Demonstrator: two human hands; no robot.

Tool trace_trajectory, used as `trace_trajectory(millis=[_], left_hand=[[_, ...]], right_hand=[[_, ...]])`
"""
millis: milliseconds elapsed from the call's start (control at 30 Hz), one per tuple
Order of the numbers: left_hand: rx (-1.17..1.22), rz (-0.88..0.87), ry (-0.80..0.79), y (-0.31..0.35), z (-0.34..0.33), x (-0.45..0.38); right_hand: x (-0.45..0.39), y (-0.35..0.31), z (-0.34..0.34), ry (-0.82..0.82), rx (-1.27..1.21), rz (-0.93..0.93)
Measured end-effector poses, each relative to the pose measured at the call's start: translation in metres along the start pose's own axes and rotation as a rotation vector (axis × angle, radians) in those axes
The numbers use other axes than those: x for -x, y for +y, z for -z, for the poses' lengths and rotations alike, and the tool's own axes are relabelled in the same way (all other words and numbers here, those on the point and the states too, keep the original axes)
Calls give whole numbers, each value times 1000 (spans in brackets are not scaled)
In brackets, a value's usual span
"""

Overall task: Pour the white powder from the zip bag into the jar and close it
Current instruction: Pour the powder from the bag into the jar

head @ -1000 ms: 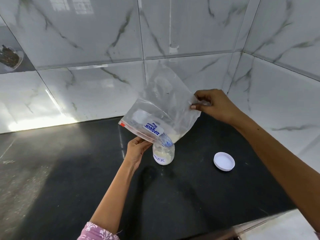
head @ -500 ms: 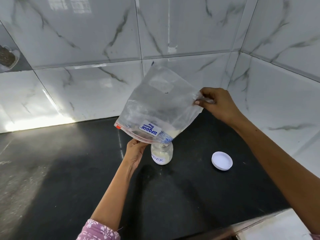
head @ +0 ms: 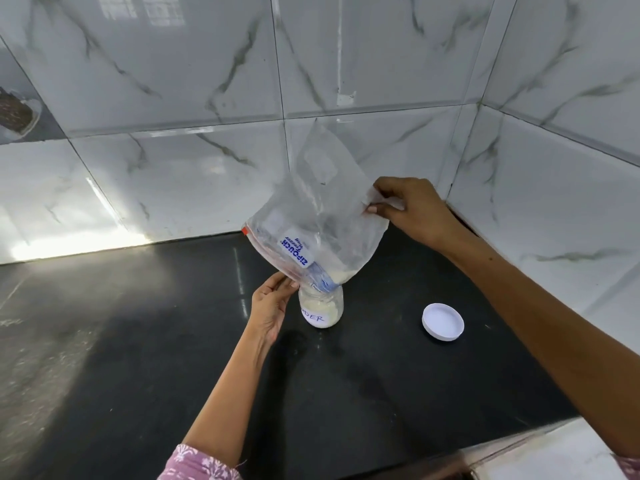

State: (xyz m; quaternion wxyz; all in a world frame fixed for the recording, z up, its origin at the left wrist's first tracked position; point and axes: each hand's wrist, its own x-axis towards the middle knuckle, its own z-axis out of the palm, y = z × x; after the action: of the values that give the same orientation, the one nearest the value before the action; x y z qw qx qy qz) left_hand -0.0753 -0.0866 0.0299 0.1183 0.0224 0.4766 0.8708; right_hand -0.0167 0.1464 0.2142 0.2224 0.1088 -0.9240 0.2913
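1. Nearest to the camera there is a pink sleeve (head: 204, 462) with a light flower pattern, on the left arm at the bottom edge. A small part of the same cloth shows at the bottom right corner.
2. The counter (head: 138, 358) is black and shiny. On its left part it reflects pale light, and its front edge is seen at the lower right, where a white marbled surface begins.
3. The left hand (head: 272, 308) is just beside the jar (head: 322, 308), on the jar's left side. Its thumb and fingertips pinch the lower edge of the zip bag (head: 322, 216), at the zipper near the jar's mouth.
4. The jar stands upright on the counter, near the middle of the view. It is small and clear, with a white label where the letters "DER" can be read. White powder (head: 320, 304) fills a good part of it.
5. The lid (head: 443, 321) is white and round. It lies on the counter to the right of the jar, apart from it.
6. The zip bag is transparent and tilted, with its opening corner down on the jar's mouth. A little powder is gathered in this low corner. The bag has a red zipper line and a white tag with blue print.
7. The right hand (head: 412, 209) is higher and farther back. It grasps the upper right corner of the bag between thumb and fingers and holds it up.
8. Behind everything, the wall tiles (head: 173, 81) are white with grey veins, glossy, and they meet in a corner at the right.
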Motion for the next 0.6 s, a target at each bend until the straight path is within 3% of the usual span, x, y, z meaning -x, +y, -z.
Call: trace_trajectory(millis=[200, 367, 600], left_hand=[[3, -8, -18, 3, -12, 6], [-278, -67, 90, 2, -5, 8], [-360, -76, 89, -1, 2, 14]], right_hand=[[3, 3, 0, -6, 28, 21], [3, 9, 7, 74, 13, -16], [2, 1, -1, 29, 4, 25]])
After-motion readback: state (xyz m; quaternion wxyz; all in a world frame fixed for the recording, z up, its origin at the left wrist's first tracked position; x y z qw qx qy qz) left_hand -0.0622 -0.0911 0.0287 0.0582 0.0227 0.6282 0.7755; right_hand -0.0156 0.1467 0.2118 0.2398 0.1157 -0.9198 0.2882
